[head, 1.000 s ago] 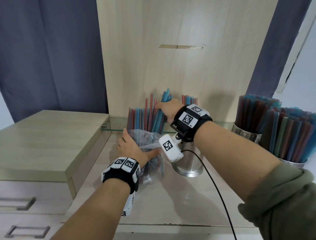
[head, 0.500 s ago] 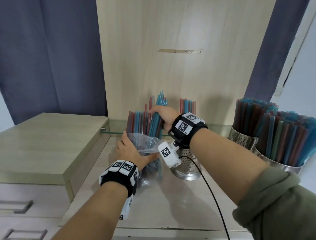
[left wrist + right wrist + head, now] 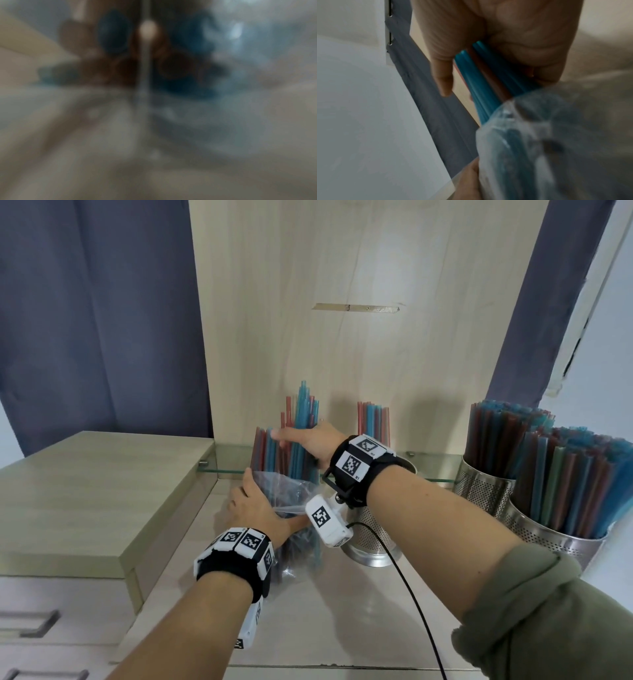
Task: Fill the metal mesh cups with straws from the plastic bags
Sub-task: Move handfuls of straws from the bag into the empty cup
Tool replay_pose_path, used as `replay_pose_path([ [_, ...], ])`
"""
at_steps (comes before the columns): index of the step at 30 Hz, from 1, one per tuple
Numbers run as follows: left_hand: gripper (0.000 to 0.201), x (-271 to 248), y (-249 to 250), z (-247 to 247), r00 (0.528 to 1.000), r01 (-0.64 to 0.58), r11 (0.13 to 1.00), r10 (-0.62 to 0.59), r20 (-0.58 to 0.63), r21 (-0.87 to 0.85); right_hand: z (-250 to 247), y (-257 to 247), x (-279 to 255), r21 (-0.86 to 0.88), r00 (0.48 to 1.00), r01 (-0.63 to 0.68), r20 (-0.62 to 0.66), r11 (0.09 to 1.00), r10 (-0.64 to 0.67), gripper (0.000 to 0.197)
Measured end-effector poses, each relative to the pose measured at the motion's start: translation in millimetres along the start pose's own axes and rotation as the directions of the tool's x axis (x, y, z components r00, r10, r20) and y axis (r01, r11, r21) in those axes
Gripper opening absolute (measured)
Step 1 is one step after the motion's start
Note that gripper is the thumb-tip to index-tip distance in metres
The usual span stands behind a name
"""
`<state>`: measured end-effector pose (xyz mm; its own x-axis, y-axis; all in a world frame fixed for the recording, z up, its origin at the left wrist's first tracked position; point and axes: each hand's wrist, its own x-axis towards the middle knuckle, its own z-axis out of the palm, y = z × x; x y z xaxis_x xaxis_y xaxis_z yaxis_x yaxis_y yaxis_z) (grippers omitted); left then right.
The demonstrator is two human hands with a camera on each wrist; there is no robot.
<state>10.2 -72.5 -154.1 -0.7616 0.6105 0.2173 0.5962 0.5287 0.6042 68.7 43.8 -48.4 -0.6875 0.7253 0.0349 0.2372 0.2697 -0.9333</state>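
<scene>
A clear plastic bag (image 3: 291, 498) of red and blue straws stands upright on the counter. My left hand (image 3: 253, 505) grips the bag around its middle. My right hand (image 3: 305, 440) grips a bunch of blue and red straws (image 3: 301, 412) that sticks up out of the bag, higher than the others. In the right wrist view the blue straws (image 3: 488, 83) run between my fingers (image 3: 441, 75) into the bag (image 3: 530, 135). A metal mesh cup (image 3: 371, 539) stands right of the bag, partly hidden by my right wrist, with some straws (image 3: 373, 419) in it. The left wrist view is a blur.
Two mesh cups packed with straws stand at the right, one at the back (image 3: 486, 494) and one nearer (image 3: 555, 532). A wooden box (image 3: 85, 494) sits left, above drawers. A glass shelf (image 3: 233, 467) and a wooden panel (image 3: 342, 337) lie behind. A black cable (image 3: 411, 601) trails over the counter.
My right hand has risen, and the bunch of straws now sticks out higher above the bag. My left hand stays on the bag.
</scene>
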Motion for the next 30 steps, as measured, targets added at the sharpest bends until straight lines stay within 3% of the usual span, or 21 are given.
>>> replay_pose_path([
  [1, 0.143, 0, 0, 0, 1.000, -0.002, 1.000, 0.002, 0.000, 0.005, 1, 1, 2, -0.028, 0.999, 0.003, -0.041, 1.000, -0.004, 0.046],
  [4, 0.141, 2, -1, 1, 1.000, -0.002, 1.000, 0.002, 0.012, -0.010, 2, -1, 1, 0.003, 0.990, 0.011, -0.142, 1.000, -0.011, 0.018],
  [10, 0.142, 3, -2, 4, 1.000, -0.002, 0.999, 0.002, 0.005, -0.032, -6, 1, 15, 0.021, 0.937, -0.056, -0.345, 0.998, 0.060, 0.038],
  [14, 0.145, 3, 0, 2, 0.999, 0.015, 0.999, -0.014, 0.036, -0.034, -22, -7, 17, -0.105, 0.934, -0.092, -0.354, 0.990, 0.050, 0.042],
  [17, 0.147, 2, 0, 0, 0.999, 0.021, 1.000, -0.021, 0.045, -0.018, -35, -24, 17, -0.088, 0.946, -0.049, -0.325, 0.995, 0.018, 0.034],
  [21, 0.145, 3, 0, -2, 0.999, 0.016, 1.000, -0.016, 0.044, -0.013, -47, -50, 9, 0.136, 0.909, 0.091, -0.416, 0.987, -0.026, 0.024],
  [30, 0.142, 5, -4, 3, 1.000, 0.005, 1.000, -0.005, 0.014, 0.019, -89, -82, -47, 0.391, 0.886, 0.356, -0.430, 0.848, -0.174, 0.026],
])
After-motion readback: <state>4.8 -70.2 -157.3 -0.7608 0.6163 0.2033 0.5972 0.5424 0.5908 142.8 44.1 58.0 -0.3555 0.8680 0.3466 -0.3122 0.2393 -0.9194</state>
